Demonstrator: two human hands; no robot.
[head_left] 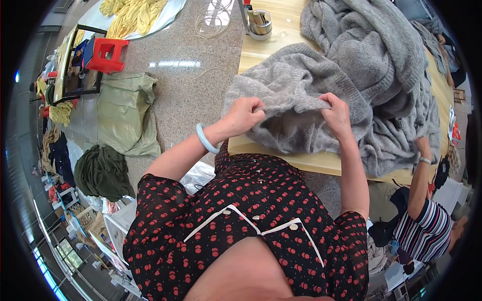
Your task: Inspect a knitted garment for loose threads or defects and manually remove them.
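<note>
A grey knitted garment (281, 85) lies bunched at the near end of a wooden table, its edge drawn up between my hands. My left hand (244, 116), with a pale bangle on its wrist, pinches that edge on the left. On the right, my right hand (336, 115) grips the same edge between thumb and fingers. The cloth sags into a fold below the raised edge. More grey knitwear (366, 60) is heaped just beyond and to the right, touching the piece I hold.
The wooden table (316, 161) also carries a metal cup (260, 24) of tools. A co-worker's hand (423, 144) touches the heap at the right. On the floor at left are a red stool (108, 54), a green sack (125, 113), dark green cloth (103, 170) and yellow cloth (135, 17).
</note>
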